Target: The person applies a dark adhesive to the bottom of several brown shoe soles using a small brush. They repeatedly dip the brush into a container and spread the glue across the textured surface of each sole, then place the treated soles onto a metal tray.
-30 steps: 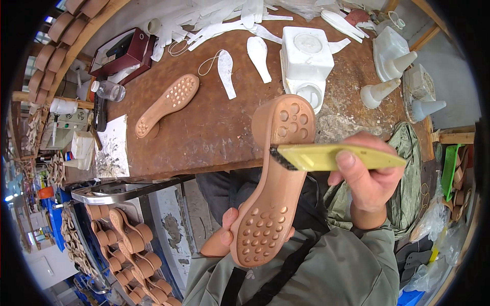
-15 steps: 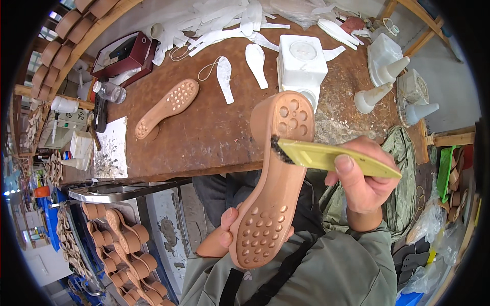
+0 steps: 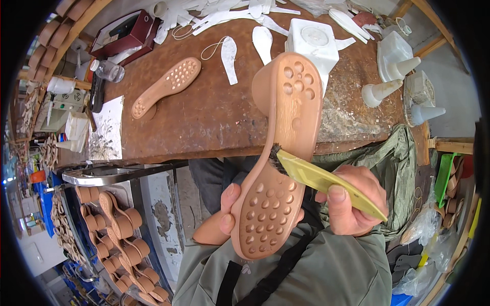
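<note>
My left hand [image 3: 229, 208] is wrapped round the forepart of a tan heeled shoe sole [image 3: 293, 135], its dimpled underside turned up and its heel end pointing away over the table edge. In my right hand [image 3: 352, 201] is a yellow-green brush [image 3: 329, 186] with dark bristles, the thumb lying on top of its handle. Those bristles touch the sole's left edge at the waist, just above the forepart dimples. A wet-looking sheen covers part of the waist. A second tan sole [image 3: 166, 87] lies dimples up on the table at the left.
White insole shapes [image 3: 229, 58] lie on the brown table [image 3: 204, 122], with a white container [image 3: 311, 43] behind the sole. Cone-tipped white bottles [image 3: 380, 92] stand at the right. Soles hang on a rack [image 3: 122, 239] at lower left, beside a metal rail [image 3: 117, 176].
The brush has moved down the sole from the heel's edge to the waist. The sole's heel end is farther up in the view, and the waist looks shinier.
</note>
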`<state>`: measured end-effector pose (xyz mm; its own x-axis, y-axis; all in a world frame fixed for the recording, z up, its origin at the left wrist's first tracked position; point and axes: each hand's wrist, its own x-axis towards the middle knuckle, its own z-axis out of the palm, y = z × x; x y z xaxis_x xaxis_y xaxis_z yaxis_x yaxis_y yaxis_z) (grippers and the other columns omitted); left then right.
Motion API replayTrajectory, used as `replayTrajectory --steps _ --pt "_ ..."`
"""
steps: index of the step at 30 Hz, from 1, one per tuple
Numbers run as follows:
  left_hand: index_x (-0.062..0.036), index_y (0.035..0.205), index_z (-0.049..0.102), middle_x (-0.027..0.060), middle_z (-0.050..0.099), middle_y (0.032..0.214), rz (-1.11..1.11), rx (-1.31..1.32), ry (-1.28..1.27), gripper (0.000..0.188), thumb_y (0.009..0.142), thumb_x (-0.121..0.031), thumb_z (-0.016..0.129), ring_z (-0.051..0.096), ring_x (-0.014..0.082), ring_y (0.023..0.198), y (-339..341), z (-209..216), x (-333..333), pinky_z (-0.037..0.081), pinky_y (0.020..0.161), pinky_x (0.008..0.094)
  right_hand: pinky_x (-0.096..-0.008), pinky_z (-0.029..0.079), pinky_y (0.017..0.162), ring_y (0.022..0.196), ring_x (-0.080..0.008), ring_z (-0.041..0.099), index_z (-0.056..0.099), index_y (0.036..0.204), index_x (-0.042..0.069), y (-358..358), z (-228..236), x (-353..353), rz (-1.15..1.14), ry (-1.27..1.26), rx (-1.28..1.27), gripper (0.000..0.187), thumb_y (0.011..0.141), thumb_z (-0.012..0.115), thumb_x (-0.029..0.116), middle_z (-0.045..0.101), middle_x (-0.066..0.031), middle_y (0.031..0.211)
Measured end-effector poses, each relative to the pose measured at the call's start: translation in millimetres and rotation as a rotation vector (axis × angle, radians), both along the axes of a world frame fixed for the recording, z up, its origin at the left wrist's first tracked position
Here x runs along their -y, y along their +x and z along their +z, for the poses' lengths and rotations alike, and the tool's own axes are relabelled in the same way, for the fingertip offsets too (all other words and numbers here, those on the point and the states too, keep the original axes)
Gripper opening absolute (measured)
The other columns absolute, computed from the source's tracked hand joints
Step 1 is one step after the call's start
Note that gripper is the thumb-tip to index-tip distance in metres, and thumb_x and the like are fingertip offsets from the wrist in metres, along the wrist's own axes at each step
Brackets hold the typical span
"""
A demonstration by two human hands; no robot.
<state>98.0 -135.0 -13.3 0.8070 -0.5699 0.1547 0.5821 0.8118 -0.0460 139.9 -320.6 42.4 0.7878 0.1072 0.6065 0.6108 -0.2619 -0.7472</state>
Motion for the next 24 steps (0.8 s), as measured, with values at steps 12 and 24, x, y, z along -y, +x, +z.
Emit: replayTrajectory --steps 12,24 --pt "-0.0028 0.138 0.034 0.02 0.051 0.128 0.315 0.101 -0.023 0.075 0.088 -0.058 0.036 0.054 0.03 0.113 25 1 18 0.045 0.096 0.042 -0.0264 0.045 0.038 0.045 -0.0172 0.056 0.06 0.087 -0.014 -10 -14 -21 0.082 0.041 0.162 0.02 0.071 0.067 -0.006 0.062 -0.0146 0.065" --pt "-0.0076 0.14 0.036 0.0143 0.046 0.136 0.148 -0.064 0.169 0.091 0.071 -0.065 0.05 0.048 0.0287 0.121 23 -3 6 0.04 0.1 0.0473 -0.0261 0.046 0.039 0.048 -0.0166 0.058 0.063 0.085 -0.009 -27 -6 -24 0.182 0.004 0.163 0.021 0.067 0.07 -0.003 0.065 -0.0135 0.068"
